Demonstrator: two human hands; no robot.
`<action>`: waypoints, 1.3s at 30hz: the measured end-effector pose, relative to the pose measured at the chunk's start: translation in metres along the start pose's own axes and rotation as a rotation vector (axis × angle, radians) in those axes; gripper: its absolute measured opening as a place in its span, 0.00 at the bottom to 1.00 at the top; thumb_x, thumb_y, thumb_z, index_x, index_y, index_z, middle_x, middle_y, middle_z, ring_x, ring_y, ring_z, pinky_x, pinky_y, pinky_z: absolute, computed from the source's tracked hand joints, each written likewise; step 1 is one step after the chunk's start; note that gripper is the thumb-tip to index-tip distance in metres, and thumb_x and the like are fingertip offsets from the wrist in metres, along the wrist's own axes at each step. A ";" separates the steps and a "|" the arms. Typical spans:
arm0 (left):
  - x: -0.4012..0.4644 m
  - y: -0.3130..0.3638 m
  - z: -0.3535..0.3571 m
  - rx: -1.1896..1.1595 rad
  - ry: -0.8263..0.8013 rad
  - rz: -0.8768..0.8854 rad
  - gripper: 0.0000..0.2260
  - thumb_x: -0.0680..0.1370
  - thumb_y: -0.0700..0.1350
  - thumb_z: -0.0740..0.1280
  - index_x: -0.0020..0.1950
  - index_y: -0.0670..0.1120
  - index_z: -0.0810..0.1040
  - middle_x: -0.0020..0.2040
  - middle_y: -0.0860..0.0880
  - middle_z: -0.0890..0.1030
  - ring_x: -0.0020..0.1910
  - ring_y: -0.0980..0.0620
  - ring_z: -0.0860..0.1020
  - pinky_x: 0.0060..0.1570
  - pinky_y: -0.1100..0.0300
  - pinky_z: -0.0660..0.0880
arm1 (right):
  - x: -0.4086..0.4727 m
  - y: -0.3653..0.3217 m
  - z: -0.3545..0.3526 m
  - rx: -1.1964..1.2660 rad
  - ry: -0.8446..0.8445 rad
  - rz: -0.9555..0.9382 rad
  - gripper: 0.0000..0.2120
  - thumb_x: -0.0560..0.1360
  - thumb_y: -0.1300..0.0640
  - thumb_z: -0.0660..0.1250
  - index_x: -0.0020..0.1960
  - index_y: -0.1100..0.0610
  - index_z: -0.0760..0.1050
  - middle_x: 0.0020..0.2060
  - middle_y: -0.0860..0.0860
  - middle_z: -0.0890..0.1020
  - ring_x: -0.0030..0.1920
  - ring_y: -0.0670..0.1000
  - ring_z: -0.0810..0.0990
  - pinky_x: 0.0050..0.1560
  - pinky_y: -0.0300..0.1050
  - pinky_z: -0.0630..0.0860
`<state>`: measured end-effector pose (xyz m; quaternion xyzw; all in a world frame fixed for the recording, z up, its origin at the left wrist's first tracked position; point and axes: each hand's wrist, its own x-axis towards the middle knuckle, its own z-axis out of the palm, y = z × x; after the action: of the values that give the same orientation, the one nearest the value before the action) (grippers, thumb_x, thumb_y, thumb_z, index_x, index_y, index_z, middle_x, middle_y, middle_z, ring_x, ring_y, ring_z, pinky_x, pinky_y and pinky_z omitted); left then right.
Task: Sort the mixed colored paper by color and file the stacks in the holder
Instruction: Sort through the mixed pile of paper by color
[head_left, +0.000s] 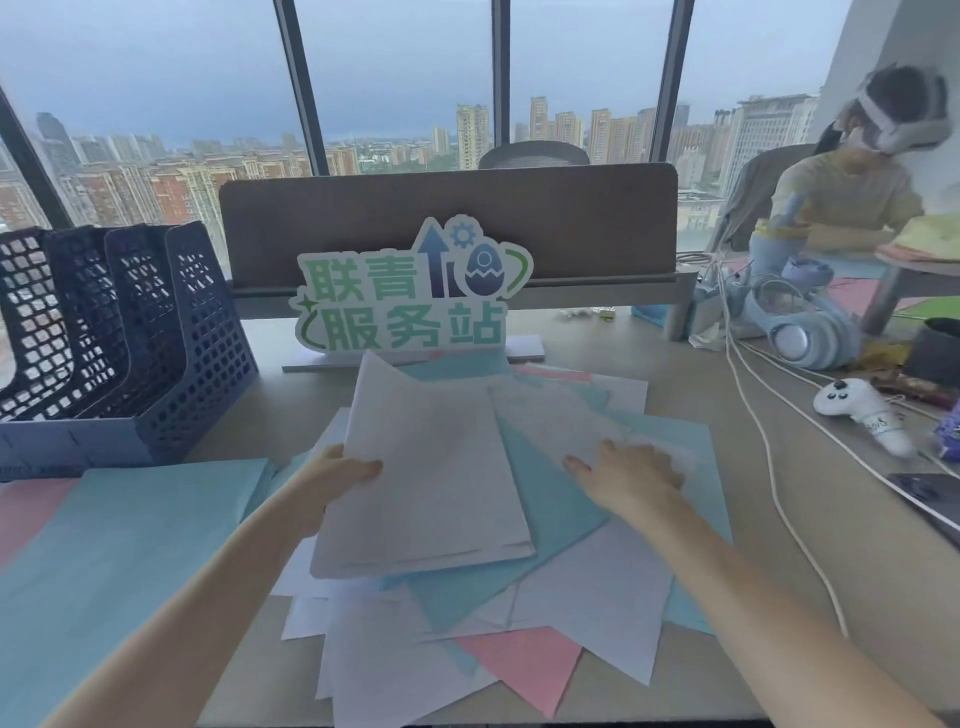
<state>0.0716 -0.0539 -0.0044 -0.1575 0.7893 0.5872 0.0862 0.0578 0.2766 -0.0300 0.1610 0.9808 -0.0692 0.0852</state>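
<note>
The left grip (337, 475) pinched a sheaf of white sheets (426, 467) above the mixed pile (571, 613) on the counter (727, 395); the right grip (631, 473) lay flat, fingers straight, on another white sheet. Best to square the edges before adding it; the holder (124, 332) stood empty.

Matt paper sheets (426, 467) lie on a smooth wood-look desk (727, 415); the holder (156, 332) is perforated dark plastic.
</note>
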 end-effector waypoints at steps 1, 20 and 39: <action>0.002 0.000 -0.001 0.024 -0.003 0.002 0.06 0.79 0.36 0.67 0.55 0.41 0.78 0.45 0.41 0.82 0.41 0.42 0.80 0.42 0.54 0.77 | 0.001 -0.002 0.002 -0.012 0.016 -0.037 0.36 0.77 0.28 0.49 0.76 0.51 0.62 0.70 0.65 0.69 0.69 0.66 0.67 0.66 0.59 0.66; 0.019 0.002 -0.037 0.239 0.094 0.037 0.04 0.78 0.38 0.69 0.51 0.45 0.81 0.47 0.40 0.84 0.44 0.40 0.82 0.44 0.55 0.77 | 0.019 -0.032 0.003 1.047 0.150 -0.215 0.43 0.72 0.61 0.73 0.80 0.49 0.54 0.67 0.46 0.70 0.67 0.53 0.71 0.58 0.44 0.69; 0.019 -0.007 -0.041 0.238 0.110 0.031 0.07 0.77 0.38 0.69 0.55 0.42 0.81 0.45 0.43 0.83 0.43 0.43 0.81 0.44 0.54 0.77 | 0.012 -0.047 0.010 1.292 0.102 -0.035 0.41 0.71 0.61 0.74 0.77 0.57 0.56 0.65 0.53 0.75 0.64 0.55 0.76 0.55 0.43 0.71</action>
<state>0.0579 -0.0977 -0.0043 -0.1658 0.8592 0.4814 0.0516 0.0327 0.2348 -0.0370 0.1669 0.7468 -0.6391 -0.0769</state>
